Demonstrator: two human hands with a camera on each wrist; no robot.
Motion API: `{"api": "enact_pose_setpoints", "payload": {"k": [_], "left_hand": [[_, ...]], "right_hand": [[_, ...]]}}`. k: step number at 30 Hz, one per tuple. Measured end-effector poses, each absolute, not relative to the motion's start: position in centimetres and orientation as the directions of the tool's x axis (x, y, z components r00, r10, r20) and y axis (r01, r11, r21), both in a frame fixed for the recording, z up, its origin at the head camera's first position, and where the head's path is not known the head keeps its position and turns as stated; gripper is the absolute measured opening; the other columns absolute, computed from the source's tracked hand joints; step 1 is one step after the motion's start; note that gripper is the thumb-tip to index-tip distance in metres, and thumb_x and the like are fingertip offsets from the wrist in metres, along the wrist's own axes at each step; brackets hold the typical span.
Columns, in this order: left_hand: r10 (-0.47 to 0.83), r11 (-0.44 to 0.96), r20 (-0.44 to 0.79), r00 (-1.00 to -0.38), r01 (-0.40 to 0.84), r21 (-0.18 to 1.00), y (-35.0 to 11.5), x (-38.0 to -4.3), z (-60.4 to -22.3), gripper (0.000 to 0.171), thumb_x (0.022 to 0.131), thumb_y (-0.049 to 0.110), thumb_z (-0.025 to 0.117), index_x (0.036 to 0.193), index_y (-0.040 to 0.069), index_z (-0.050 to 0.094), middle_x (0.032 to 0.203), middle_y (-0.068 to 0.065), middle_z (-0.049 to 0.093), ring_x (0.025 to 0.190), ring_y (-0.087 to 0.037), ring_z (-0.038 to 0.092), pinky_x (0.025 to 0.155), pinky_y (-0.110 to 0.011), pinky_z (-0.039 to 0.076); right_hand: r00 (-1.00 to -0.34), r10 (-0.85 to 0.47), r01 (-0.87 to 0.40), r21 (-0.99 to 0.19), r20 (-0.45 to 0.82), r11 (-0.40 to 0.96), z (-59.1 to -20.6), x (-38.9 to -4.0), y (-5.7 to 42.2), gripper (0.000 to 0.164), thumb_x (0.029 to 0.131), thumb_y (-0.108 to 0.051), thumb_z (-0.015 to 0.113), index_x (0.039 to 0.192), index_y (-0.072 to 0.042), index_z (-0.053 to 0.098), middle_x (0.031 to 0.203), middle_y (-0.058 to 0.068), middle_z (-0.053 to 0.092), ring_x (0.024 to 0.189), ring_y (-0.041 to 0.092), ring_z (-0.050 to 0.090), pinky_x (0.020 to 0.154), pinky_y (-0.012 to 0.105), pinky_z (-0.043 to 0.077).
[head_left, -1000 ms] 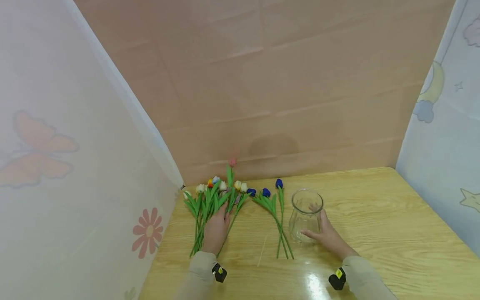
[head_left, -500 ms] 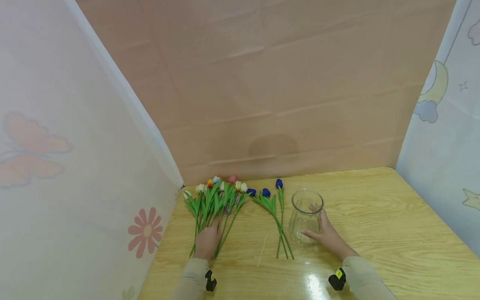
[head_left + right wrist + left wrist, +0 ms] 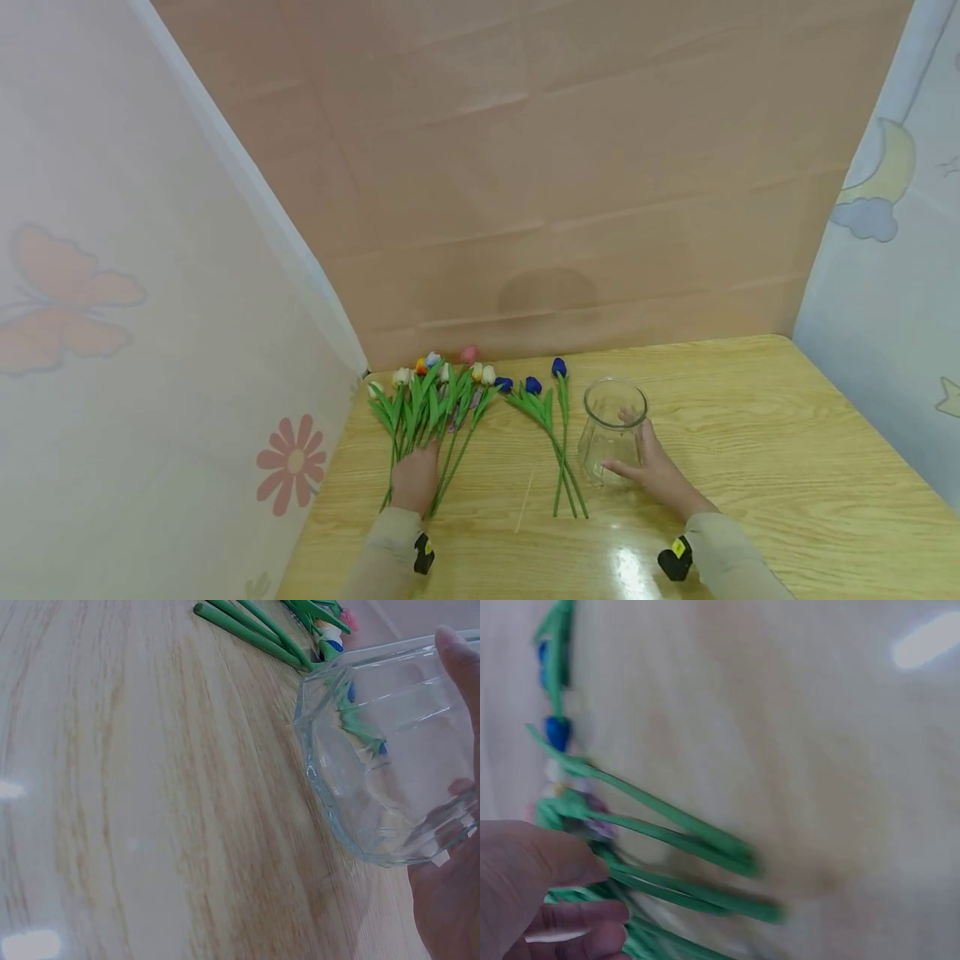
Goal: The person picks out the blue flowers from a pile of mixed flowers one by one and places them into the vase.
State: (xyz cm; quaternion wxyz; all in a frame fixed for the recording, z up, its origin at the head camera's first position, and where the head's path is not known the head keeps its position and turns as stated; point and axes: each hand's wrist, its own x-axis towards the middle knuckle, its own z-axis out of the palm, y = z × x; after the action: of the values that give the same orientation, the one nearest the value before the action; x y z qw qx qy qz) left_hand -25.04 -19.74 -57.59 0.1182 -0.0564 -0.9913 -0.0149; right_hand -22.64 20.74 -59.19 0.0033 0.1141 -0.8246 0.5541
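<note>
Several artificial tulips, with white, yellow, orange, pale blue and pink heads and green leaves point(image 3: 431, 408), lie in a bunch on the left of the table. My left hand point(image 3: 415, 477) is low among their stems. In the left wrist view, green stems point(image 3: 697, 891) run between the thumb and fingers, which pinch there. The pink tulip head point(image 3: 469, 355) lies at the far end of the bunch. To the right, my right hand point(image 3: 658, 473) grips the side of a clear glass vase point(image 3: 597, 450), thumb in front and fingers behind. The vase stands upright with no flowers inside.
Between the bunch and the vase lie blue tulips point(image 3: 533, 385), their stems crossing toward me. The wooden table point(image 3: 750, 433) meets a brown cloth backdrop point(image 3: 637, 208). White printed curtains point(image 3: 187, 333) hang at the left and right sides.
My left hand has drawn back toward me and slightly left along the stems. The pink tulip head has come down from above the bunch to its far edge. The right hand and vase stay put.
</note>
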Motion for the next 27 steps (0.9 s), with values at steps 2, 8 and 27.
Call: {"api": "enact_pose_setpoints", "payload": {"k": [2,8,27], "left_hand": [[0.096,0.995,0.253,-0.963,0.102,0.009,-19.0,-25.4,-56.8,0.013,0.088,0.006,0.067,0.1,0.009,0.068,0.071,-0.006,0.064,0.045,-0.016,0.055,0.035,-0.032,0.04],[0.214,0.977,0.488,-0.846,0.19,-0.097,-15.6,-26.1,-54.8,0.015,0.08,0.011,0.075,0.095,0.009,0.072,0.066,-0.003,0.064,0.035,-0.009,0.037,0.031,-0.025,0.027],[0.327,0.945,0.215,-0.92,0.324,-0.048,-1.9,-23.0,-56.7,0.011,0.088,0.026,0.067,0.082,0.016,0.065,0.056,0.005,0.054,0.041,-0.006,0.045,0.034,-0.024,0.034]], "right_hand": [[-0.975,-0.182,-0.188,-0.912,0.128,0.365,-59.1,-22.6,20.8,0.102,0.086,-0.029,0.074,0.154,-0.012,0.001,0.159,0.023,0.004,0.144,0.05,-0.003,0.105,0.073,0.006],[-0.976,-0.183,-0.176,-0.916,0.116,0.36,-59.0,-22.5,20.8,0.103,0.086,-0.028,0.074,0.154,-0.012,-0.002,0.16,0.023,0.001,0.144,0.05,-0.004,0.105,0.073,0.006],[-0.975,-0.186,-0.181,-0.924,0.123,0.337,-58.9,-22.5,20.8,0.103,0.085,-0.028,0.075,0.154,-0.014,-0.001,0.159,0.023,0.005,0.145,0.048,-0.003,0.106,0.073,0.006]]}}
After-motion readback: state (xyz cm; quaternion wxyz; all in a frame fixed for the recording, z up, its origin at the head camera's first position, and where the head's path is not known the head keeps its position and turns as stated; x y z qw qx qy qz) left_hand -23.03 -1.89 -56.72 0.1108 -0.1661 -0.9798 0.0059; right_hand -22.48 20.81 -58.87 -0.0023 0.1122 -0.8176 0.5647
